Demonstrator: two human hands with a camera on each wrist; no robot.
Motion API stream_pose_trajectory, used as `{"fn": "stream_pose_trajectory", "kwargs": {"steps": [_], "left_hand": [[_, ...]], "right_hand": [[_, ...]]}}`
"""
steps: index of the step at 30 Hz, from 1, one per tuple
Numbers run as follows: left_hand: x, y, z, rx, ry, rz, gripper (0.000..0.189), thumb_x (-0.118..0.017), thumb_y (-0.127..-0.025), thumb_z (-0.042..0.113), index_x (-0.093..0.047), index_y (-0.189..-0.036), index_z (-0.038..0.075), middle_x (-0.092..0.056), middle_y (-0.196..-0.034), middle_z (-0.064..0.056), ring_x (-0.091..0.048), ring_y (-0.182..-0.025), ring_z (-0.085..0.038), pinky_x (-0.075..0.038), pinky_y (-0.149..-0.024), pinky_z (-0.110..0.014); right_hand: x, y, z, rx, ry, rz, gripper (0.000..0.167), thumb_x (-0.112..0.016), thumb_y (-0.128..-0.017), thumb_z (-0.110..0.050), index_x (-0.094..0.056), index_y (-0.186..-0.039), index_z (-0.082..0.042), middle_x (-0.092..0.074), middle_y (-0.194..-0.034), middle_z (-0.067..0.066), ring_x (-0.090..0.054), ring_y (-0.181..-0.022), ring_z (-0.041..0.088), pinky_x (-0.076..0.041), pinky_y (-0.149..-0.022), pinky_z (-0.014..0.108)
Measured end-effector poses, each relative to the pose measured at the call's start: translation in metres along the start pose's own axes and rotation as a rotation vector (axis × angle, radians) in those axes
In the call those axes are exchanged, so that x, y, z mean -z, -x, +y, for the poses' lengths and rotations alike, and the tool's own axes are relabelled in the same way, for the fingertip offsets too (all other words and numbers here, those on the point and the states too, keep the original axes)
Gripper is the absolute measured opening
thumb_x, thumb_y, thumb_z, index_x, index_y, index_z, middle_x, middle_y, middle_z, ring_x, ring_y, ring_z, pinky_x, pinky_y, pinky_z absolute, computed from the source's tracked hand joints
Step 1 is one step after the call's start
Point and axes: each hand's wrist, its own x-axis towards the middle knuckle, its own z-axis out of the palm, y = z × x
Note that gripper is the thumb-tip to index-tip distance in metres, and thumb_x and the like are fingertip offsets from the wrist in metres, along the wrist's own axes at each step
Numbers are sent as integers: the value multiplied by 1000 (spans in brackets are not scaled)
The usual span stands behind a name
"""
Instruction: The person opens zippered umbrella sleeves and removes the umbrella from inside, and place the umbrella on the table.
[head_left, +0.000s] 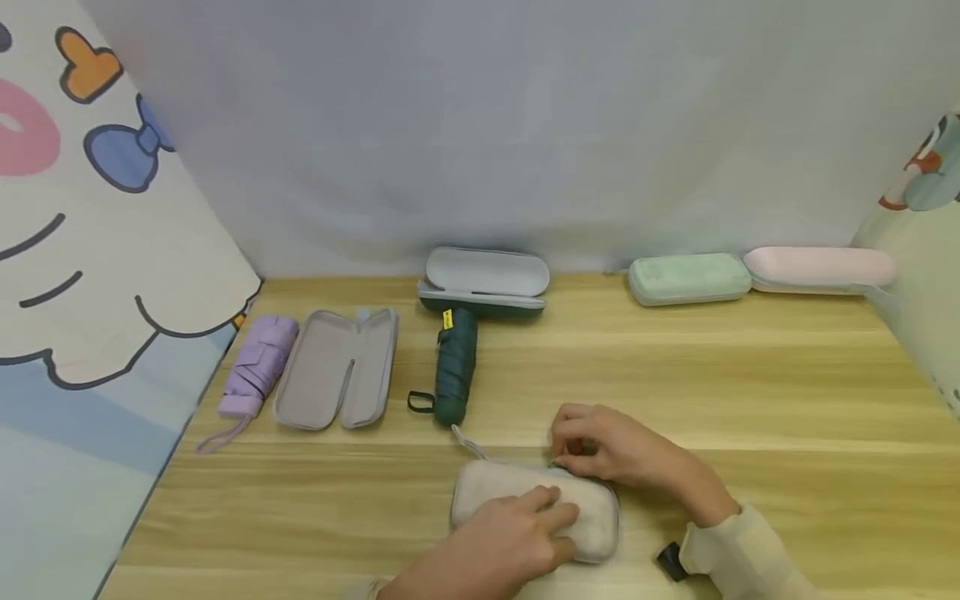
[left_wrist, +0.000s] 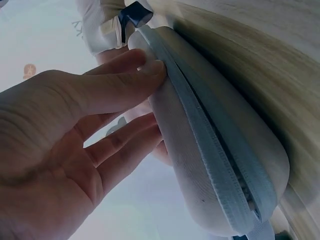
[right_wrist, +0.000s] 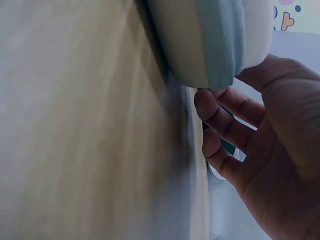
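Observation:
A cream zippered case (head_left: 487,483) lies on the wooden table in front of me, its wrist loop (head_left: 468,442) pointing away to the left. My left hand (head_left: 506,542) rests on its top, fingers spread lightly, the thumb (left_wrist: 135,85) against the near side. At the far edge, my right hand (head_left: 618,446) pinches what looks like the small zipper pull (head_left: 553,463); fingers partly hide it. A narrow gap shows along the pale blue zipper band (left_wrist: 200,135) in the left wrist view. In the right wrist view, fingertips curl by the case's end (right_wrist: 185,45).
Beyond the case lie a folded dark green umbrella (head_left: 456,367) and an open dark green case (head_left: 487,271). A folded purple umbrella (head_left: 258,367) and an open greyish case (head_left: 315,375) lie left. Mint (head_left: 690,278) and pink (head_left: 821,268) closed cases stand back right.

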Motion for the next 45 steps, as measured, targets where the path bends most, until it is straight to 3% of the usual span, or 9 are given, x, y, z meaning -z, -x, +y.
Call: {"fn": "stream_pose_trajectory", "kwargs": {"steps": [6,10,13,20,24,28,35,43,45], "left_hand": [[-6,3,0,-10,31,84,26,-66,-100,44,-71,-113,22,-69,-105,10,-66,-101,-10,-55,-86,-17],[-5,3,-2,-4,-2,49,30,-65,-100,43,-73,-121,24,-69,-112,8,-66,-110,-14,-57,-89,-19],[-3,2,-2,-4,3,21,35,-65,-99,46,-73,-127,26,-70,-118,7,-66,-114,-17,-58,-90,-21],[-4,-1,4,21,-147,67,29,-64,-100,45,-74,-124,34,-66,-109,13,-62,-102,-10,-57,-82,-28],[-4,0,7,65,-143,44,40,-63,-98,56,-72,-129,32,-66,-112,11,-61,-103,-12,-56,-82,-35],[-4,3,10,71,-150,38,39,-60,-101,52,-71,-131,30,-66,-115,9,-61,-108,-15,-59,-81,-37],[-2,6,4,74,-6,-82,70,-58,-91,76,-64,-142,28,-64,-129,6,-59,-119,-17,-60,-88,-41],[-3,2,8,94,-53,-21,36,-62,-103,46,-69,-134,31,-67,-121,10,-61,-109,-13,-56,-81,-33],[-3,3,7,100,-50,-21,37,-58,-104,49,-70,-134,30,-68,-122,9,-61,-109,-13,-57,-82,-34]], "right_hand": [[-4,-11,-7,20,55,-32,13,-73,-98,-18,-69,-90,-27,-62,-101,-14,-54,-79,1,-49,-77,27],[1,-18,-9,34,121,-31,15,-75,-97,-20,-67,-89,-29,-61,-98,-16,-55,-78,2,-42,-82,29],[4,-23,-10,82,133,-41,14,-75,-96,-17,-68,-88,-26,-61,-98,-13,-55,-77,2,-47,-76,24],[9,-37,-18,112,223,-74,14,-75,-96,-19,-68,-88,-28,-63,-97,-13,-54,-78,-1,-42,-80,27],[9,-43,-23,125,279,-90,15,-76,-94,-20,-68,-85,-28,-63,-96,-13,-55,-77,-1,-40,-78,25],[6,-47,-27,144,312,-107,15,-77,-92,-20,-67,-84,-27,-64,-94,-11,-54,-76,0,-38,-76,23],[2,-50,-29,126,269,-129,13,-77,-92,-19,-68,-86,-26,-65,-97,-11,-56,-77,1,-40,-79,28],[-1,-51,-27,125,257,-120,13,-77,-94,-19,-69,-87,-27,-64,-97,-12,-55,-77,-2,-42,-80,28],[-1,-52,-26,128,254,-117,13,-76,-94,-19,-69,-87,-27,-64,-97,-12,-55,-77,-2,-42,-80,28]]}}
